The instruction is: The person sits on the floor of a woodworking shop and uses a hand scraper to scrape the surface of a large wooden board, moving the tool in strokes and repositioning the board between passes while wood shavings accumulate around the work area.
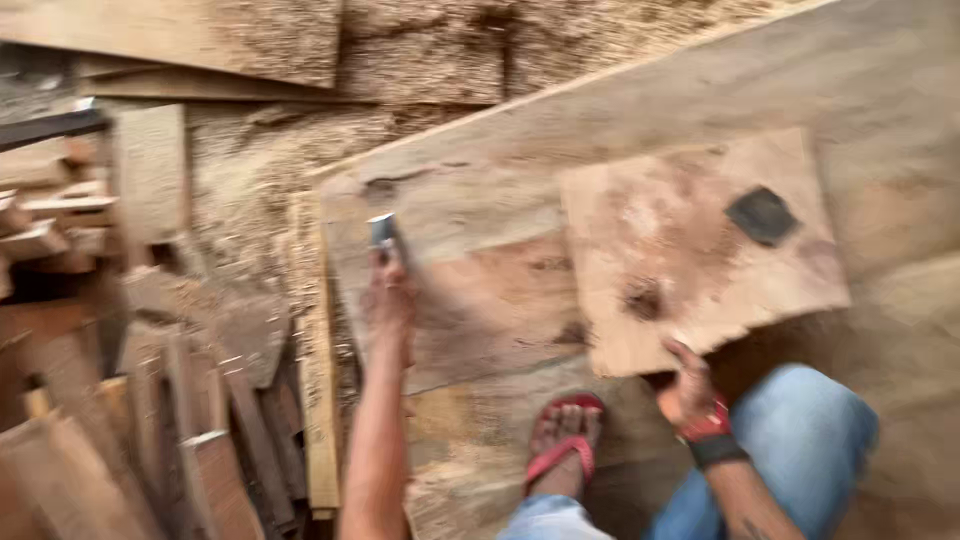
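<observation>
My left hand reaches forward and is closed on a small grey metal tool whose head sits against a large wooden plank. My right hand grips the near edge of a squarish wooden board that lies on the plank. That board carries a dark square patch near its far right corner. The picture is blurred by motion, so the tool's exact kind is unclear.
My foot in a red sandal rests on the plank, beside my knee in blue jeans. Several loose wood offcuts are piled at the left. Sawdust covers the ground behind the plank.
</observation>
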